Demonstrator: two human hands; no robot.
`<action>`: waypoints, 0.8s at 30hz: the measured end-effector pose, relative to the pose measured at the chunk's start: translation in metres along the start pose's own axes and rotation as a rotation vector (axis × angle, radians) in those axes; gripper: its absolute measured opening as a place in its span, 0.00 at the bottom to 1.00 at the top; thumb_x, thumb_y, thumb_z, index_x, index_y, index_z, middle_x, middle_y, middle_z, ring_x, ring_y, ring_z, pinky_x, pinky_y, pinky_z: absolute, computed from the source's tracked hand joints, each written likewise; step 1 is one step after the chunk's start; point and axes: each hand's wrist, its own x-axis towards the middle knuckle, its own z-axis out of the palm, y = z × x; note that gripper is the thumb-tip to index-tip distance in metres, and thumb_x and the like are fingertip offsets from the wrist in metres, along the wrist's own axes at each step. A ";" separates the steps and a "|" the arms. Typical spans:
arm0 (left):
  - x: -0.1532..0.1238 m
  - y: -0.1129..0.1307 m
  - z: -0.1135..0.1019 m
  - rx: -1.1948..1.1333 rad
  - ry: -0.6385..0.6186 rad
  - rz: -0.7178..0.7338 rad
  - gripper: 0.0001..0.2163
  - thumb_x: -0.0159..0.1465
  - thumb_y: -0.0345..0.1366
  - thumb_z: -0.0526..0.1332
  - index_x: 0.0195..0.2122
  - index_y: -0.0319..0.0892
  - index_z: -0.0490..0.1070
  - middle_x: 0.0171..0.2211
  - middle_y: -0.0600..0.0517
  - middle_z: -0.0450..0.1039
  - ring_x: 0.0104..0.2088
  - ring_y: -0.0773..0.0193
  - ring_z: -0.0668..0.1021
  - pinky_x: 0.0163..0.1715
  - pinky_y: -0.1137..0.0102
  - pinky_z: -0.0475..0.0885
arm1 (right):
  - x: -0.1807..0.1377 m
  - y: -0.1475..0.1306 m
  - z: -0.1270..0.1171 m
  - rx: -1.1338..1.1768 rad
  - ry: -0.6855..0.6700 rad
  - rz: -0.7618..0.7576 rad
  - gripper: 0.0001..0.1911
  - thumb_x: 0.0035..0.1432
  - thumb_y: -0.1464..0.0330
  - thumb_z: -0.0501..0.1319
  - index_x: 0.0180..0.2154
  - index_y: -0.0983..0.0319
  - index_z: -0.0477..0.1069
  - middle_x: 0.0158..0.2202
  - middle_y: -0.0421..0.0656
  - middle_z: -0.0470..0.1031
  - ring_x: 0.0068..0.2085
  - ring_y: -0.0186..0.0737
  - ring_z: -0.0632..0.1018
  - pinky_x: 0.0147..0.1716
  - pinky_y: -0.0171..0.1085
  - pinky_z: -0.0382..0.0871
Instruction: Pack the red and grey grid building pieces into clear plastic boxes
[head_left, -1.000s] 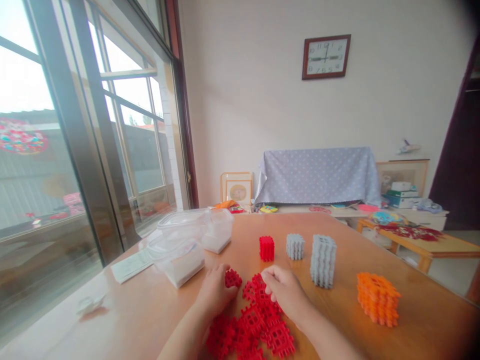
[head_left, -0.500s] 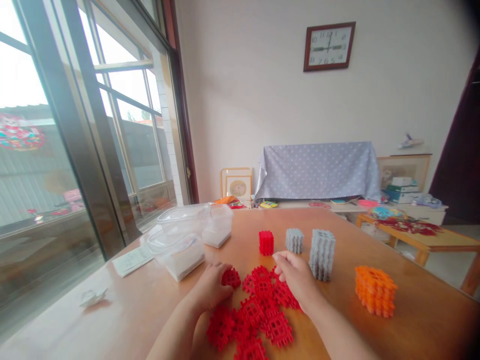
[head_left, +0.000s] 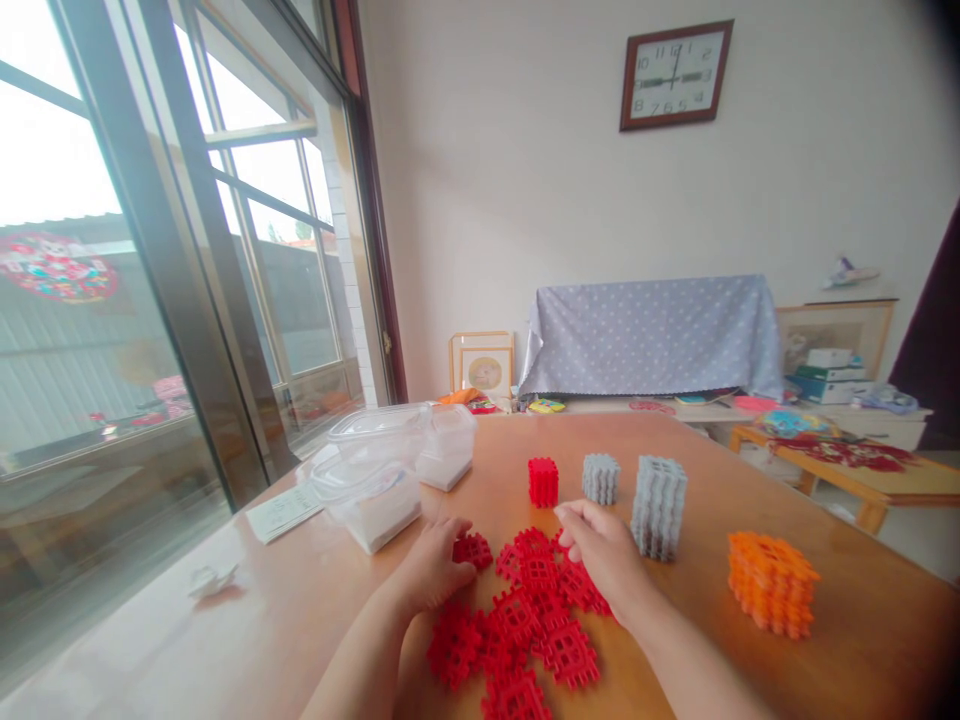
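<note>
Head view, heap as clock centre. Left forearm enters low from 7 o'clock, wrist bent; left hand (head_left: 437,567) sits at 10, palm down. Right forearm enters from 5; right hand (head_left: 600,548) hangs at 2, knuckles up, over the heap's edge.

Left hand partly closed, thumb and fingers either side of a red piece (head_left: 474,552), which it holds just clear of the heap. Right hand mostly curled, thumb near fingertips; from where I stand, cannot tell whether anything is pinched.

Heap (head_left: 516,614): flat red plastic squares, toothed rims, gridded holes, overlapping untidily between the forearms. Ribbed stacks, all upright: red stack (head_left: 544,483) at 12, short grey stack (head_left: 601,478) at 1, tall grey stack (head_left: 658,508) at 2, orange stack (head_left: 772,585) at 3. Clear, glossy tubs (head_left: 382,505) at 10. Table (head_left: 675,650) smooth, brown, faintly shiny.
</note>
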 end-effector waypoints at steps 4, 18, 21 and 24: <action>-0.001 0.003 -0.001 -0.029 0.011 -0.023 0.24 0.53 0.34 0.64 0.53 0.44 0.70 0.49 0.48 0.75 0.50 0.54 0.74 0.49 0.67 0.68 | 0.002 0.001 0.001 -0.001 0.019 0.006 0.22 0.57 0.49 0.57 0.35 0.60 0.74 0.25 0.39 0.73 0.25 0.36 0.71 0.28 0.35 0.64; 0.001 0.010 -0.003 0.000 -0.005 0.022 0.18 0.52 0.30 0.61 0.45 0.43 0.71 0.42 0.49 0.76 0.43 0.57 0.76 0.44 0.67 0.67 | 0.001 0.003 0.006 -0.032 -0.048 -0.047 0.21 0.56 0.50 0.57 0.32 0.61 0.73 0.23 0.38 0.72 0.22 0.33 0.69 0.25 0.33 0.63; 0.000 0.013 -0.005 0.006 -0.015 0.028 0.18 0.52 0.29 0.60 0.45 0.44 0.72 0.41 0.50 0.77 0.43 0.57 0.76 0.43 0.68 0.67 | 0.001 0.000 -0.002 -0.019 -0.004 -0.058 0.21 0.57 0.50 0.57 0.35 0.61 0.74 0.25 0.39 0.74 0.25 0.36 0.71 0.27 0.34 0.65; -0.001 0.015 -0.008 0.006 -0.033 0.025 0.19 0.52 0.28 0.60 0.47 0.44 0.72 0.43 0.49 0.77 0.45 0.56 0.76 0.44 0.68 0.68 | 0.001 -0.006 -0.014 -0.009 0.060 -0.049 0.20 0.57 0.51 0.58 0.37 0.61 0.75 0.27 0.41 0.75 0.28 0.38 0.74 0.30 0.35 0.67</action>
